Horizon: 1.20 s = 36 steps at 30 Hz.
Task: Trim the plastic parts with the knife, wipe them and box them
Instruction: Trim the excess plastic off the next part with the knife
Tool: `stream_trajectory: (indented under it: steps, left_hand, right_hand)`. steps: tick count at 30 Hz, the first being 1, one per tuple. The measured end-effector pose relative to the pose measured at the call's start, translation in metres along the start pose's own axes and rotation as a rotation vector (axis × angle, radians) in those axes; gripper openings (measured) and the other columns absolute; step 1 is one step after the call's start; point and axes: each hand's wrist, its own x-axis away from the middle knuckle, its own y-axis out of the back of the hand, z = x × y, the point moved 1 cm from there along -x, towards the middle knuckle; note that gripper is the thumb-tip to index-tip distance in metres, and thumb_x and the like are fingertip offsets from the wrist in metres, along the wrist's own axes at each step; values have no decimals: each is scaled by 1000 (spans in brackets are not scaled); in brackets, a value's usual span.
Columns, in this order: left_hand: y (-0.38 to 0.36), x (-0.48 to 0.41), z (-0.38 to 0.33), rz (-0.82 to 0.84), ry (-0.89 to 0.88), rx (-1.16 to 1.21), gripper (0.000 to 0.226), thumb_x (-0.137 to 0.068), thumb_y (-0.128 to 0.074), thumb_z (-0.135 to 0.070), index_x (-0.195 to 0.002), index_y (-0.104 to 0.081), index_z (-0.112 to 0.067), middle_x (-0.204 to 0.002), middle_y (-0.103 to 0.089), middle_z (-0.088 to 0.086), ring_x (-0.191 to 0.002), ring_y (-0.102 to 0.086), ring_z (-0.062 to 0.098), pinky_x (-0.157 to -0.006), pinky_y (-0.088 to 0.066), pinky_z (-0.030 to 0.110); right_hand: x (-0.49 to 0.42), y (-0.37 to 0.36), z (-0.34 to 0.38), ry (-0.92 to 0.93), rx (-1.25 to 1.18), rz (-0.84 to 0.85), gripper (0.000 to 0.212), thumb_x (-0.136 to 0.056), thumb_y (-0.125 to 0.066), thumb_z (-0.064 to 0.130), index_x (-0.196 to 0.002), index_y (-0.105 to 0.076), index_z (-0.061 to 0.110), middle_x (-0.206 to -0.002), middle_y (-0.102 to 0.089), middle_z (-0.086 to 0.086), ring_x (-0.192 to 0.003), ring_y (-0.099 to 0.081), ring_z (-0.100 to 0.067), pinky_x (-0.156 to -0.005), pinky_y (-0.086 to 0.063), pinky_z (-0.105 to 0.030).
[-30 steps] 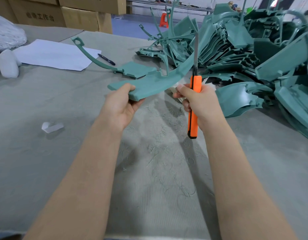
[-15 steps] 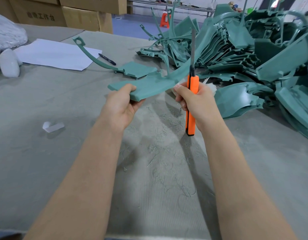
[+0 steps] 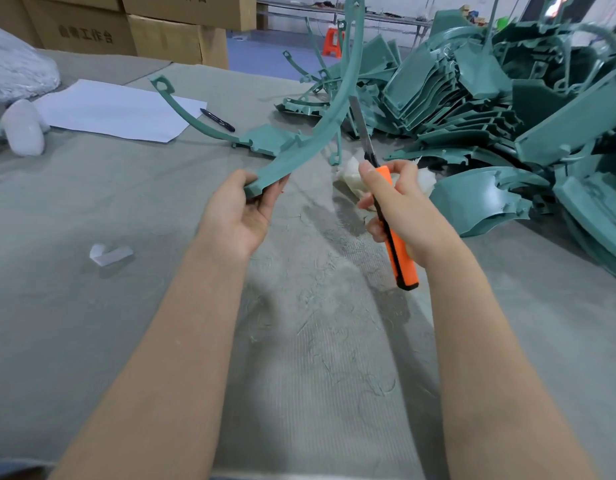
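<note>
Teal curved plastic part (image 3: 313,143) held at its near end by the left hand (image 3: 240,216) mid-worktop (image 3: 126,306), right hand (image 3: 407,209) gripping the orange knife (image 3: 398,254) beside it: trimming looks underway, wiping, boxing and the far-right pile (image 3: 507,98) remain.

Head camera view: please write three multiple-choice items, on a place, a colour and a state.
1. Where does the black pen lie?
A. Beside the white paper sheet
B. On a cardboard box
C. Inside the parts pile

2. Which colour is the handle of the utility knife in the right hand?
A. Blue
B. Orange
C. White

3. What does the left hand do?
A. Lies flat on the table
B. Holds a cloth
C. Grips the end of the long curved green plastic part

Answers: 1A, the pen lies by the paper's right corner; 2B, the handle is bright orange; 3C, fingers curl round the part's end.
</note>
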Motion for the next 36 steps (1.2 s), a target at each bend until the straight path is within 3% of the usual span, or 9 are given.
stream_trajectory:
  steps: [3,7,12,18,23,26,28,30,36]
  left_hand:
    - [1,0,-1,-5,6,19,18,-92,-42,6,-77,-47,-1,-86,-64,27,-82,-69,36,-46,-54,22]
    - [1,1,-3,-9,11,48,18,-91,-43,6,-76,-46,-3,-82,-66,25,-76,-70,36,-46,-55,23]
    - [1,3,-3,1,15,48,18,-90,-43,6,-75,-48,-3,-86,-66,24,-82,-70,35,-47,-54,22]
    - [-1,5,-4,12,-3,37,18,-92,-42,5,-76,-48,-1,-84,-66,24,-81,-69,35,-46,-53,21]
    - [-3,5,-3,3,-17,43,18,-93,-42,5,-77,-48,-1,-86,-65,24,-92,-68,36,-46,-54,22]
    - [-3,6,-1,6,-19,27,17,-92,-42,5,-78,-49,0,-83,-65,23,-89,-68,36,-47,-54,21]
    - [-3,6,0,11,-2,21,17,-92,-42,5,-77,-49,-1,-81,-66,23,-83,-69,34,-46,-54,21]
    - [-2,5,1,20,16,32,17,-92,-42,5,-77,-48,-1,-76,-67,23,-79,-69,34,-46,-53,21]
    - [-1,5,2,52,48,31,11,-90,-41,6,-96,-50,1,-78,-69,23,-73,-71,34,-46,-54,19]
  right_hand:
    - [2,2,4,154,34,2,16,-98,-55,35,-99,-47,20,-85,-55,-2,-52,-58,-10,-53,-52,-22]
    - [1,3,5,239,120,-100,30,-100,-51,32,-101,-64,5,-81,-70,-9,-71,-69,-13,-70,-56,-26]
    - [-1,4,4,182,67,-120,22,-100,-50,30,-105,-53,8,-78,-61,-6,-62,-62,-15,-68,-56,-33]
    - [-1,7,0,131,444,-23,43,-84,-73,34,-108,-41,17,-93,-56,-4,-85,-60,-27,-83,-54,-47]
    - [-2,7,0,82,251,-144,43,-92,-53,55,-94,-51,12,-72,-57,-1,-57,-57,-12,-63,-56,-38]
    - [-5,8,-1,76,183,-156,26,-99,-49,36,-93,-53,11,-68,-58,-2,-46,-52,-8,-50,-51,-28]
    - [-6,7,-3,96,253,-77,18,-94,-59,23,-103,-51,10,-77,-55,-4,-56,-55,-12,-58,-53,-30]
    - [-7,6,-5,106,294,-39,32,-90,-66,28,-110,-49,10,-82,-52,-3,-66,-56,-17,-67,-54,-37]
    - [-4,-4,2,240,86,-262,60,-102,-34,50,-75,-49,-2,-56,-52,-4,-43,-50,-14,-47,-44,-29]
